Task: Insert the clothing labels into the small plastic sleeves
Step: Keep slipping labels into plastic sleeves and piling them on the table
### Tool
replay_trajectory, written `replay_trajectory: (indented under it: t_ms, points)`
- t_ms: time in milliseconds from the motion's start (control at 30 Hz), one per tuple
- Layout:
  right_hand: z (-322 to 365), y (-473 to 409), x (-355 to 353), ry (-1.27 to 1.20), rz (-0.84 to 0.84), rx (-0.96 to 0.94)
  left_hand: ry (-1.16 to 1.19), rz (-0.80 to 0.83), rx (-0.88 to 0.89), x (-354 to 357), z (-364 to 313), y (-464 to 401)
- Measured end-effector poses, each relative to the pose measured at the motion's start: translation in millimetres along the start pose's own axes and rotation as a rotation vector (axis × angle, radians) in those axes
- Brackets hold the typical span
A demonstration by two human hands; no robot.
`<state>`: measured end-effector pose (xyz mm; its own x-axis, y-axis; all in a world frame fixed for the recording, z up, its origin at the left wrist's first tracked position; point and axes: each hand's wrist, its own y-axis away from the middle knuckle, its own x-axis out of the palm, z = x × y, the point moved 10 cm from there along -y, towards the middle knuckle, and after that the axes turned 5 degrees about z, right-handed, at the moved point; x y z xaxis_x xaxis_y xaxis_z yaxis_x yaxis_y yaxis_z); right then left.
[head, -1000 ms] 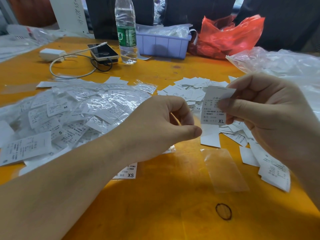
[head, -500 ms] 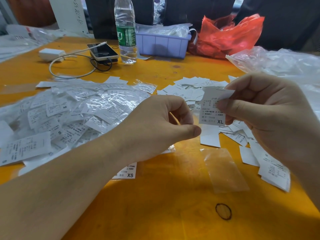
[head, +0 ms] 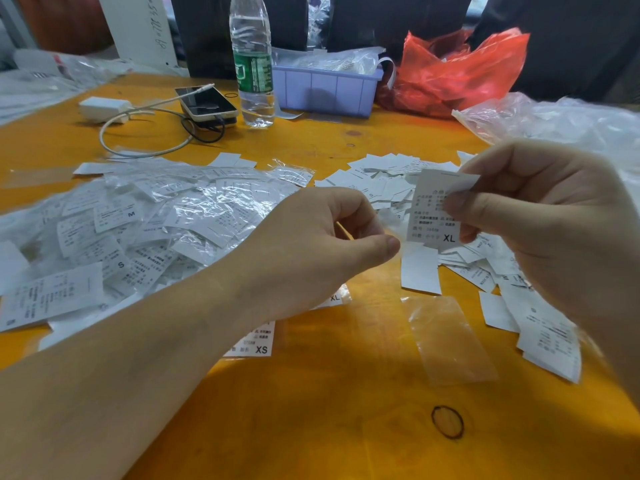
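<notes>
Orange table [head: 311,427], seen from above the person's hands. Across its left half lies a heap of filled sleeves [head: 145,230], labels already sealed in clear plastic; across the right half lies a scatter of loose labels [head: 384,178], bare paper.

Left hand [head: 322,244]: fingers curled, thumb tip pressed toward the forefinger, just beside the lower left corner of the held label. Whether it pinches anything, perhaps a clear film, cannot be told; nothing is plainly visible between the fingertips.

Right hand [head: 540,216]: thumb and fingers pinch the XL label [head: 437,213] along its right edge. The label stands nearly upright, long axis vertical, upper corner folded over the fingers, size mark at the bottom, free end pointing down.

Empty sleeve [head: 450,341]: flat on the table, directly below and nearer the person than the held label, apart from both hands. Its long axis runs roughly toward and away from the viewer, close to parallel with the label's. Which short end is open cannot be told.

Judgement: the sleeve lies between the hands, slightly nearer the right; the left hand, seemingly free, is better placed to lift it.
</notes>
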<state>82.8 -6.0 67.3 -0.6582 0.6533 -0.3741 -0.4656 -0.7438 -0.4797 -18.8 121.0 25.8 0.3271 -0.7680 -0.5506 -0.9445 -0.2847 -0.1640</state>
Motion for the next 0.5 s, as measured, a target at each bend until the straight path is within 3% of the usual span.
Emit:
replay_trajectory:
  t_ms: [500]
  points:
    - [-14,2,18,-0.133,0.068,0.159,0.049,0.055,0.019,6,-2,0]
